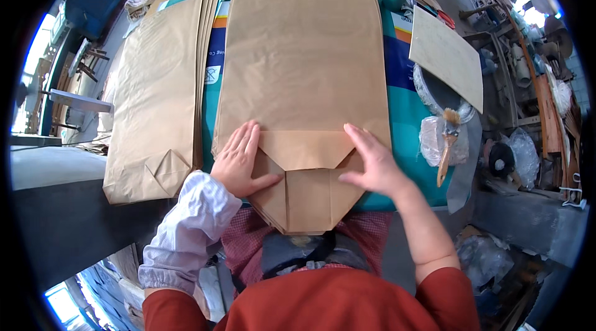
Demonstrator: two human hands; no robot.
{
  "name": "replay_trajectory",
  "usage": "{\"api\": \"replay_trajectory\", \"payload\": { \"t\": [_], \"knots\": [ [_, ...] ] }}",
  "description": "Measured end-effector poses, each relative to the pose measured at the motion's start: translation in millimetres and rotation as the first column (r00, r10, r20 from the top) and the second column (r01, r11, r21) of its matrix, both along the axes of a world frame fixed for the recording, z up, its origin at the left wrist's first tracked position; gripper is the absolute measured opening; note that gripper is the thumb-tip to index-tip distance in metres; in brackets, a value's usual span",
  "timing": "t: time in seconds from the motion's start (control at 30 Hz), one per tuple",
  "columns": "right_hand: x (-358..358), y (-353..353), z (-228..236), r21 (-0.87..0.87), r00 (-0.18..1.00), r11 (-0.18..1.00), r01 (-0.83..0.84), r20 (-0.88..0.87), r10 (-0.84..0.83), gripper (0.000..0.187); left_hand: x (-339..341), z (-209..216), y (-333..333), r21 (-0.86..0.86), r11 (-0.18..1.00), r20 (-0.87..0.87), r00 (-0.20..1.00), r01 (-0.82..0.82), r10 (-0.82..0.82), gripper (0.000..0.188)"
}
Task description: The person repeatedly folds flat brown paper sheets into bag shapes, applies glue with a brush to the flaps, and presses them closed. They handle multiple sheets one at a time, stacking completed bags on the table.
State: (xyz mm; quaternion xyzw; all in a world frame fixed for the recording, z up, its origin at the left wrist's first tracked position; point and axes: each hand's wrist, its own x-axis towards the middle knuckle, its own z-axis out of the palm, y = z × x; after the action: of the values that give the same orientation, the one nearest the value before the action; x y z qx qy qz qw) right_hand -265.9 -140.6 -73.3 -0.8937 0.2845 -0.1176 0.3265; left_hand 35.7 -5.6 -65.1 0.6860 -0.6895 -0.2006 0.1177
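Note:
A large brown paper bag (304,70) lies flat in front of me, on top of what look like more sheets or bags of the same paper. Its near end is folded into a bottom with slanted corners, and a flap (307,148) runs across it. My left hand (239,160) presses flat on the left side of this fold, fingers stretched and thumb out. On the right side my right hand (372,163) rests with thumb and fingers spread, at the flap's right end. Neither hand grips anything.
To the left lies a stack of finished-looking brown paper bags (158,95). At right, a pale board (447,58) leans over a round container (434,92), with a wooden-handled brush (446,145) beside it. A teal printed sheet (403,169) covers the table.

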Motion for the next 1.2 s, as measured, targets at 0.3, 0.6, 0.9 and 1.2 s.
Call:
{"api": "replay_trajectory", "payload": {
  "t": [0.3,0.6,0.9,1.2],
  "knots": [
    [16.0,-28.8,-23.0,0.272,0.886,0.926,0.261,0.313,-0.342,0.022,-43.2,-1.7,-69.2,-0.328,0.877,-0.152,0.936,-0.350,0.317,0.049],
    [56.1,11.2,25.2,0.138,0.883,0.986,0.094,0.447,-0.147,0.018,-1.6,2.8,-53.2,-0.141,0.952,-0.538,0.828,-0.272,0.157,0.028],
    [133.4,49.6,14.9,0.064,0.884,0.992,0.113,0.449,-0.130,0.013,16.9,-21.6,-111.5,0.063,0.926,-0.316,0.873,-0.372,0.372,0.024],
    [97.6,-31.0,71.8,-0.426,0.959,0.859,-0.283,-0.131,0.252,0.014,4.7,2.7,-122.6,0.128,0.959,-0.195,0.942,-0.252,0.273,0.046]
  ]
}}
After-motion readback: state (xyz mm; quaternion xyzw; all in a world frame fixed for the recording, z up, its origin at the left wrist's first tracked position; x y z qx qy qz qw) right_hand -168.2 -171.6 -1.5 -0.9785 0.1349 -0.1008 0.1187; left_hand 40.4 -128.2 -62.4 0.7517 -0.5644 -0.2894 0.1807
